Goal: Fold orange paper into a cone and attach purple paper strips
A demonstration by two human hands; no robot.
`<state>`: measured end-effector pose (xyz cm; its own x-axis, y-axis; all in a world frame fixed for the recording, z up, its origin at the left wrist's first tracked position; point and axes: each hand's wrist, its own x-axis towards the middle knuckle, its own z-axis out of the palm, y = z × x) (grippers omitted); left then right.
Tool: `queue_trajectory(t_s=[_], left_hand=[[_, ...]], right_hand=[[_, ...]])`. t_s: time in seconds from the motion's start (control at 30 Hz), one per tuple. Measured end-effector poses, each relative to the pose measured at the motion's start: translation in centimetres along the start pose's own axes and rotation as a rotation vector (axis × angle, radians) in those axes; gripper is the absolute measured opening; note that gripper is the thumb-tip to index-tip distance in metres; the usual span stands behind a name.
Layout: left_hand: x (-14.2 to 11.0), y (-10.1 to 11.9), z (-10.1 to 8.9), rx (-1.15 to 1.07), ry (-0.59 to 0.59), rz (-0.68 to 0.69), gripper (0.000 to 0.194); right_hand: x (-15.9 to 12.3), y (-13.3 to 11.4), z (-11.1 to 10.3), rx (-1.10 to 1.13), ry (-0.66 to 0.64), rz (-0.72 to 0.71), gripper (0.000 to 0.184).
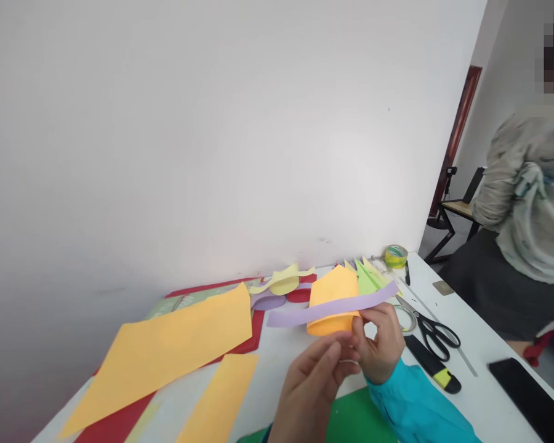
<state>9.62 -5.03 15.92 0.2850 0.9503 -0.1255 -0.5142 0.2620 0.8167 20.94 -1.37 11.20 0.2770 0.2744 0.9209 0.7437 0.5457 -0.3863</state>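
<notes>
My right hand (pixel 381 344), in a teal sleeve, pinches a long purple paper strip (pixel 332 309) against an orange paper cylinder (pixel 333 298) held above the white table. My left hand (pixel 311 384) sits just below and left of it, fingers curled toward the cylinder's lower edge; whether it touches the paper is unclear.
Large orange sheets (pixel 175 351) lie over red paper (pixel 120 424) at the left. Curled yellow and purple strips (pixel 277 289) and green folded pieces (pixel 369 277) sit by the wall. Tape roll (pixel 396 255), scissors (pixel 436 335), a utility knife (pixel 434 366), a phone (pixel 530 394) lie right. A person (pixel 521 234) stands at the right.
</notes>
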Motion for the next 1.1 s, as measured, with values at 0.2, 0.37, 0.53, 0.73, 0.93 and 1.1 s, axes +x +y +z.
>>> queue_trajectory(t_s=[0.2, 0.37, 0.53, 0.73, 0.93, 1.1], left_hand=[[2.0, -0.2, -1.5, -0.241, 0.102, 0.051, 0.013], [2.5, 1.1, -2.6, -0.197, 0.173, 0.130, 0.010], [2.6, 1.9, -3.8, 0.189, 0.254, 0.252, 0.019], [2.6, 2.3, -4.6, 0.548, 0.169, 0.308, 0.036], [1.7, 3.0, -4.2, 0.641, 0.054, 0.389, 0.019], [1.1, 3.0, -4.0, 0.691, 0.057, 0.485, 0.011]], right_hand=[[-2.9, 1.0, 0.1, -0.080, -0.044, -0.208, 0.027], [-2.0, 0.2, 0.1, 0.296, -0.346, -0.062, 0.006], [0.1, -0.6, 0.2, 0.720, -0.406, 0.480, 0.019], [1.5, -1.1, -0.8, 0.905, -0.721, 0.581, 0.054], [2.7, -2.2, -1.3, 0.754, -0.828, 0.388, 0.060], [2.6, -2.7, -1.4, 0.650, -0.758, 0.308, 0.057]])
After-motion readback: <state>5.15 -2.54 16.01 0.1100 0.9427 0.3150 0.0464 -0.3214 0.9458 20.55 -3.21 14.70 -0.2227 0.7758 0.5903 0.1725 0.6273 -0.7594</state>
